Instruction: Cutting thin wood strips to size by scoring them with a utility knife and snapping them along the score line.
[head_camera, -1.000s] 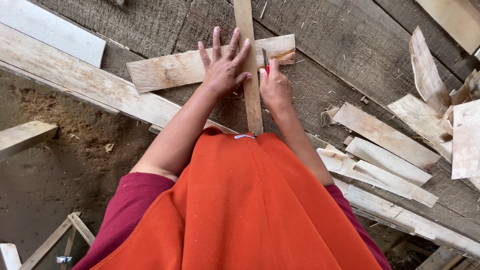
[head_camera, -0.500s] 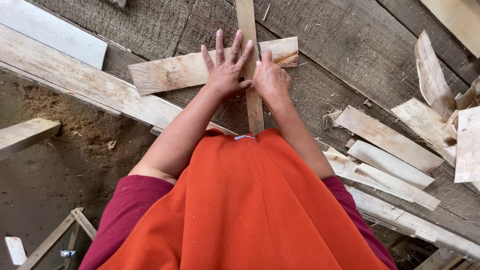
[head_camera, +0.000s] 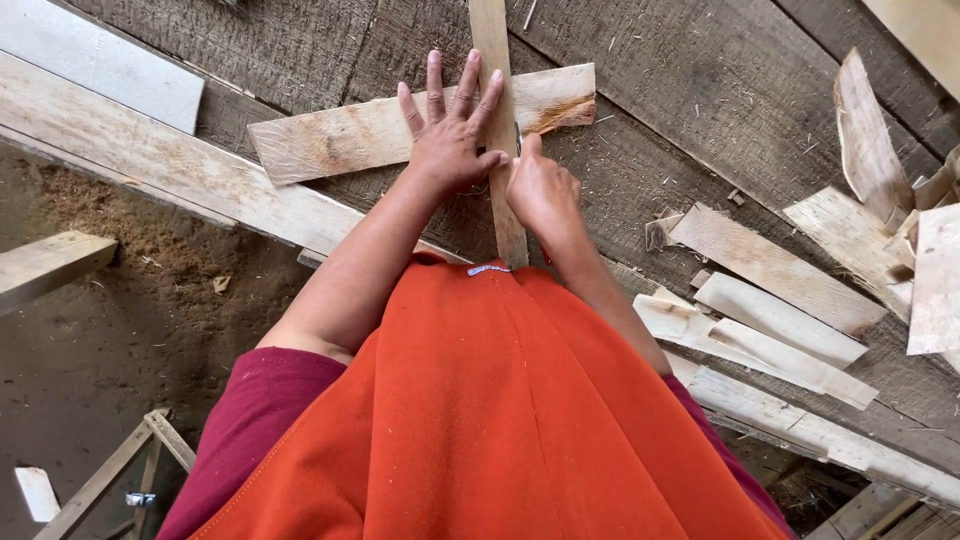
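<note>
The left hand (head_camera: 452, 140) is laid flat with all fingers spread wide, nothing being gripped; it is pressed down where a narrow wooden strip (head_camera: 498, 130) crosses a short flat board (head_camera: 400, 128). By this pressure the two pieces seem to be kept from sliding on each other, so that the crossing stays fixed. The right hand (head_camera: 540, 190) is placed just to the right of the strip, touching its edge; its fingers are curled in, almost closed, and a small dark object appears to be pinched there, but what it is cannot be told. The strip lies on top of the board, and its long axis runs away from the person's body toward the top of the view, nearly straight. The board lies crosswise under the strip, its right end slightly higher in the view and its long axis almost at a right angle. Both pieces rest on a dark rough plank workbench (head_camera: 660, 110). Well to the right of the strip, several pale offcuts (head_camera: 770, 300) are scattered.
</note>
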